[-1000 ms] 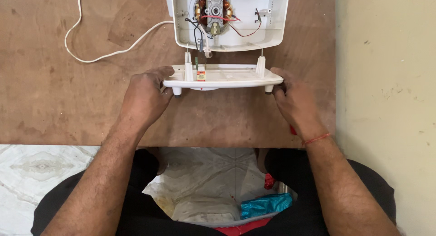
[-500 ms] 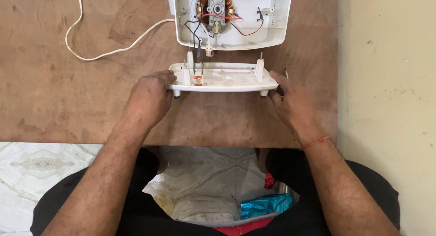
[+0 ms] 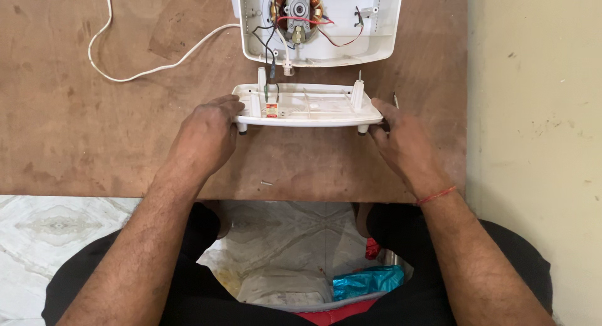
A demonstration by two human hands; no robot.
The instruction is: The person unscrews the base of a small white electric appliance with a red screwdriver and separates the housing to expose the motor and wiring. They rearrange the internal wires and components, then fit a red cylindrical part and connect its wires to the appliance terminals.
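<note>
While your fingers are curling around the two ends of the white base plate [image 3: 307, 110], your left hand [image 3: 204, 135] is pinching its left edge between thumb and fingertips, and your right hand [image 3: 401, 141] is gripping the right end, its fingers bunched together at the corner. The plate is sitting on the brown board [image 3: 94, 125], just near of the open white appliance housing [image 3: 316, 22], and thin wires [image 3: 271, 63] are joining the two.

Compared with a second ago, the plate is lying a little nearer to you and tipping more of its ribbed inner face upward, so the gap to the housing is looking wider; judging by that, the two parts are coming apart rather than closing. Your hands are keeping the same ends as before.

Farther out, a white cord [image 3: 144, 66] is looping on the left, and a small screw [image 3: 266, 183] is lying near the board's near edge.
</note>
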